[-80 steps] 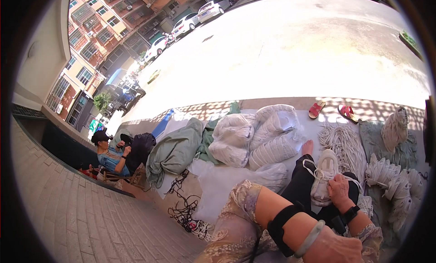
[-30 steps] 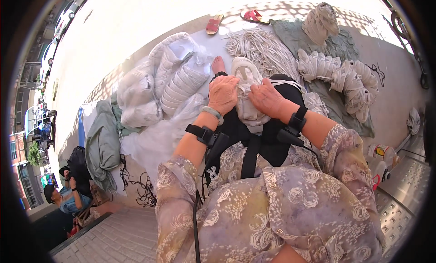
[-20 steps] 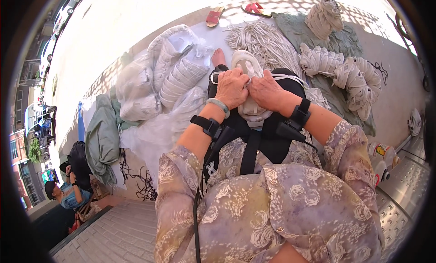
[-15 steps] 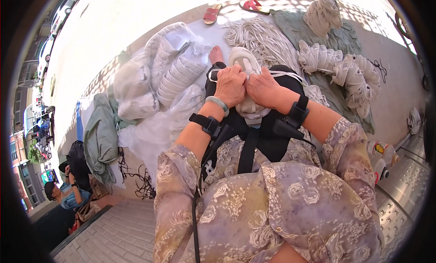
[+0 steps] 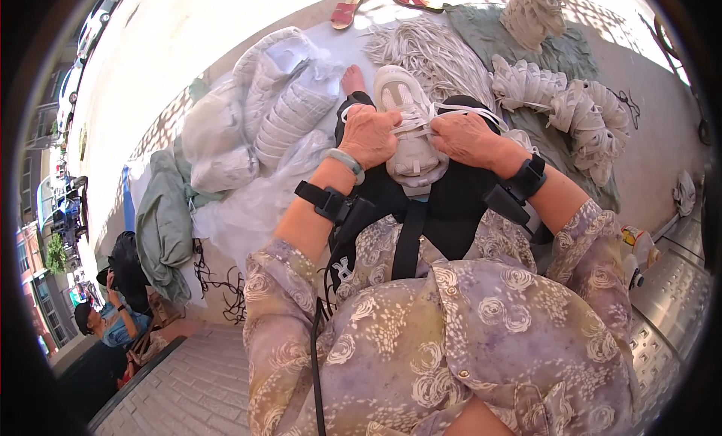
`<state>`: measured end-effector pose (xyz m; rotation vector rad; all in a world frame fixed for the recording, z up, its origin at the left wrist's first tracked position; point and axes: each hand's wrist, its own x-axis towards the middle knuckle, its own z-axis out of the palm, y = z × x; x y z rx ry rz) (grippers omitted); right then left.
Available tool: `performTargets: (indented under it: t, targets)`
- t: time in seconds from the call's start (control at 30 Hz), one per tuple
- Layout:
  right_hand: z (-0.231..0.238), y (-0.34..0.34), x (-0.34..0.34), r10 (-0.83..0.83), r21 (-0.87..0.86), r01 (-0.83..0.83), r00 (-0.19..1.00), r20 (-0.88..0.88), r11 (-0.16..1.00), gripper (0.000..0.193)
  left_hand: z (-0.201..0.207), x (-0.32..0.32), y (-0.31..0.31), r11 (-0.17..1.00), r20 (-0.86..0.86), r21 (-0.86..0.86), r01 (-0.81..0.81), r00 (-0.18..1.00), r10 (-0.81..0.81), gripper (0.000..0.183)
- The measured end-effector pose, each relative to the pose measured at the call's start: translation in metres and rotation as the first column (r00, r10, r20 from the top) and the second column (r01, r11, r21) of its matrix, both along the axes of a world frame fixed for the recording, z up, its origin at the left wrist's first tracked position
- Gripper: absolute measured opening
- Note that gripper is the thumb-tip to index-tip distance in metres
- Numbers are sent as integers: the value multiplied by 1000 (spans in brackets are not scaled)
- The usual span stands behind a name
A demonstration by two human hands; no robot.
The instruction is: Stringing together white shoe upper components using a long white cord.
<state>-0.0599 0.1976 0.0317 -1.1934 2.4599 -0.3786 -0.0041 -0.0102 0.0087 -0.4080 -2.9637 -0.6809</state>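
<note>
A pale white-and-beige sneaker (image 5: 414,151) rests between my thighs, its toe pointing away from me. My left hand (image 5: 368,137) is closed at the left side of the lacing, its fingers pinching the white shoelace (image 5: 413,124) there. At the right side, my right hand (image 5: 468,139) is closed on the lace too, knuckles turned up. A loose lace end (image 5: 481,111) trails over my right knee. The fingertips of both hands are partly hidden.
Left of my legs lie stacked white shoes (image 5: 289,139) in clear plastic. Beyond the sneaker spreads a heap of white laces (image 5: 429,60). Laced bundles (image 5: 587,124) lie on green cloth (image 5: 481,37) at right. Red slippers (image 5: 346,13) are farther off. A person (image 5: 116,327) sits at far left.
My hands have moved apart, from together over the middle of the sneaker to its two sides. More of the lacing shows between them.
</note>
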Motion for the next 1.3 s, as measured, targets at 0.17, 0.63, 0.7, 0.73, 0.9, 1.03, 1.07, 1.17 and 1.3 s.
performTargets:
  t: [0.17, 0.63, 0.7, 0.73, 0.9, 1.03, 1.07, 1.17, 1.3]
  targets:
    - [-11, -12, 0, -68, 13, 68, 998, 6, 998, 32, 8, 4, -8, 993, 92, -117, 21, 996, -10, 10]
    - [-8, 138, -19, -120, -135, 102, 984, -129, 986, 27, 41, 8, -43, 420, 537, 802, -425, 821, -194, 28]
    - [-4, 177, -25, -346, -56, 342, 930, -127, 938, 24, 39, 9, -44, 350, 523, 827, -440, 831, -192, 28]
    - [-1, 192, -24, -429, 3, 435, 889, -158, 901, 22, 37, 10, -43, 305, 513, 842, -445, 836, -196, 21]
    - [-1, 160, -9, -244, -180, 216, 959, -146, 960, 11, 37, 14, -54, 275, 622, 761, -588, 782, -48, 23]
    - [-11, 71, -1, -65, -468, -18, 985, -162, 884, 14, 49, 20, -71, 261, 579, 790, -555, 815, -19, 28]
    - [-13, 51, -1, -57, -491, -32, 985, -165, 870, 15, 54, 22, -73, 286, 557, 796, -533, 830, -3, 28]
    - [-19, 10, 2, -54, -394, -26, 980, -190, 919, 13, 70, 27, -81, 249, 499, 842, -479, 866, -21, 28]
    - [-25, -6, 3, -62, -308, 11, 986, -157, 951, 16, 82, 33, -86, 229, 379, 904, -361, 925, -38, 31]
